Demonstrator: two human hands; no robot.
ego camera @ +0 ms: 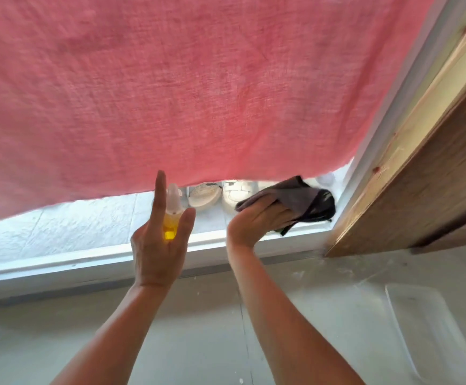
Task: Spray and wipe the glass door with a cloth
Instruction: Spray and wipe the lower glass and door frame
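Head view looks down at the glass door (93,218), only its bottom strip showing below a pink curtain (198,93). At the lower right corner of the pane the right hand (257,218) presses a dark cloth (301,198) it grips. Beside it the left hand (158,245) holds a yellow spray bottle (172,215), forefinger raised straight. Wiping looks underway low down; whether the curtained glass is done cannot be told. Shoes (220,194) sit outside.
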